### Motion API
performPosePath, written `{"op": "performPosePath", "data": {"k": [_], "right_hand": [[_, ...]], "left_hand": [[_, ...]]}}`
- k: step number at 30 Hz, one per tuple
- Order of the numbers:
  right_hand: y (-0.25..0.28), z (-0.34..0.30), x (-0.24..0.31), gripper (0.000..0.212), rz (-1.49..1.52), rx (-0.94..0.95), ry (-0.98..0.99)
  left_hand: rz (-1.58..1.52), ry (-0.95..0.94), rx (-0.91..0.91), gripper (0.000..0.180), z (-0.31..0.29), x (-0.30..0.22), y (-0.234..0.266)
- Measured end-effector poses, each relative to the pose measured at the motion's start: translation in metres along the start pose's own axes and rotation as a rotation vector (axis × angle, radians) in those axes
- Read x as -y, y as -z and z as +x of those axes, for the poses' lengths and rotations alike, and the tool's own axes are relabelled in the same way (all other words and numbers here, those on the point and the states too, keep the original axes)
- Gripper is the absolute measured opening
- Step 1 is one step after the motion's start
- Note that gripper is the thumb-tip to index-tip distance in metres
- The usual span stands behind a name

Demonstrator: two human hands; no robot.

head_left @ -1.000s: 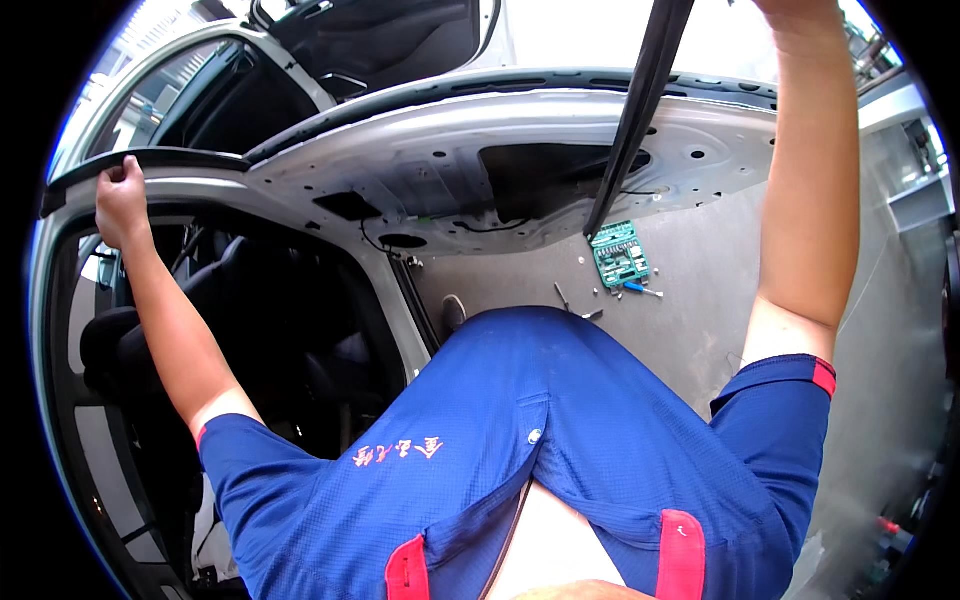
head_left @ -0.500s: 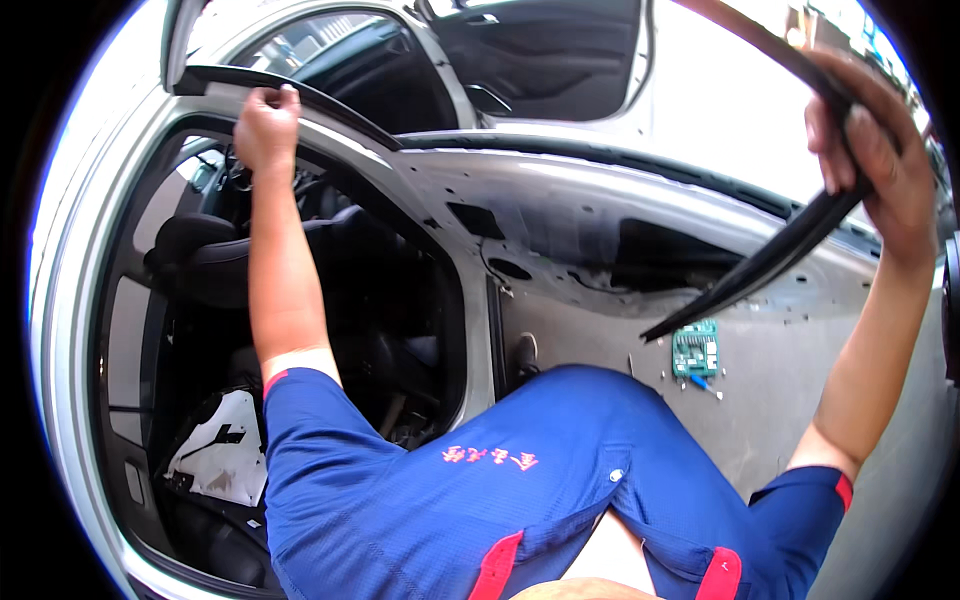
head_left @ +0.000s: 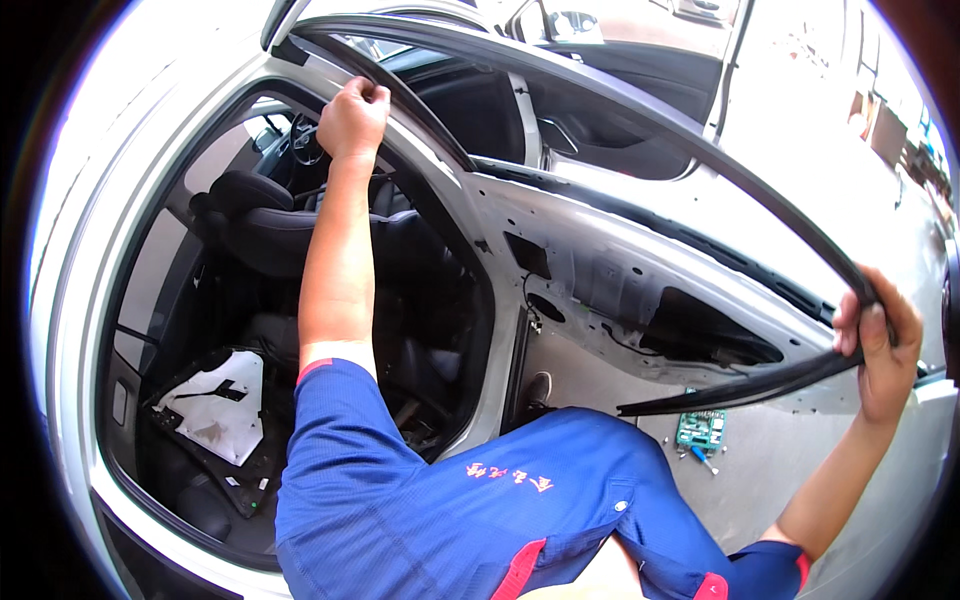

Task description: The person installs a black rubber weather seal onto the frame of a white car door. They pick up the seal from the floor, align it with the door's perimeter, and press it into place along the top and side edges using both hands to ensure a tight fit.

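Observation:
A long black rubber window seal [head_left: 690,145] arcs from the upper front corner of the open car door's window frame across to my right. My right hand [head_left: 885,340] is closed around it where it bends. Past that hand, its loose end [head_left: 740,398] points back left over the door's lower part. My left hand [head_left: 352,118] is up at the door's window frame [head_left: 425,140], fingers curled closed against it. The exact spot under those fingertips is hidden. The bare metal door panel [head_left: 590,260], with its trim off, stands between my hands.
Left of me is the car's open doorway with dark seats [head_left: 265,235] and a white-and-black panel [head_left: 225,410] inside. A green tool set [head_left: 702,428] and a blue-handled screwdriver [head_left: 705,460] lie on the floor. Another car door [head_left: 640,90] stands open beyond.
My right hand has come down with the seal, which now stretches in a wide arc. The left hand stays at the window frame, and the whole view has shifted.

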State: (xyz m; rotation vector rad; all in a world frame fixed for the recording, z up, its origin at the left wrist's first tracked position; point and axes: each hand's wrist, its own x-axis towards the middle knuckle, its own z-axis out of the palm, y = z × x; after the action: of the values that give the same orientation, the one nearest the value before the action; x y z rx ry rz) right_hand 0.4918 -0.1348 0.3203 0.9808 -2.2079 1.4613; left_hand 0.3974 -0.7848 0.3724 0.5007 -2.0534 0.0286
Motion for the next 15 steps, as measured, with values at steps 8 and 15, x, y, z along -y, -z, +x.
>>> {"op": "performPosePath", "data": {"k": [8, 15], "right_hand": [[-0.005, -0.095, -0.044, 0.039, 0.277, -0.22, -0.155], [-0.046, -0.113, -0.029, 0.039, 0.352, -0.266, -0.284]], "left_hand": [[0.024, -0.23, -0.004, 0.028, -0.02, -0.002, -0.032], [-1.097, 0.25, 0.459, 0.019, -0.058, -0.051, -0.032]]}}
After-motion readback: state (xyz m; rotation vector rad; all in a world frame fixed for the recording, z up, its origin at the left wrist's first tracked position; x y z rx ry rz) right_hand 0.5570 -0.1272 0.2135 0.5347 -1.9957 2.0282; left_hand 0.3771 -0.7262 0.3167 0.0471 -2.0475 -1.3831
